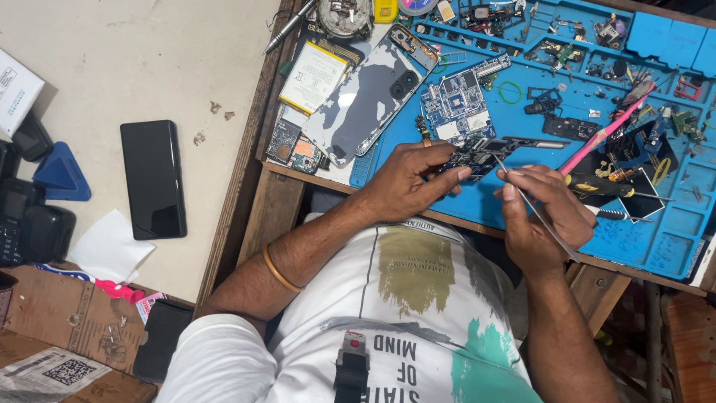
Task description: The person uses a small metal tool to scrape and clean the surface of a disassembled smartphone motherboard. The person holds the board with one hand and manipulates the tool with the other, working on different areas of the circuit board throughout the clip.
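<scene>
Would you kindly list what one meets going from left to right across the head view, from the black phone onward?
Black phone → battery → grey phone back cover → left hand → dark circuit board → right hand holding tweezers → pink tool.

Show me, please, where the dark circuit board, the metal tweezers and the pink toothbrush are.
Dark circuit board [485, 153]: head view, middle of the board.
Metal tweezers [533, 209]: head view, mid-shaft.
Pink toothbrush [608, 133]: head view, the handle.

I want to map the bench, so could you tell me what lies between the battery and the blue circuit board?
In the head view, the opened phone back lies diagonally between the battery and the blue circuit board.
</scene>
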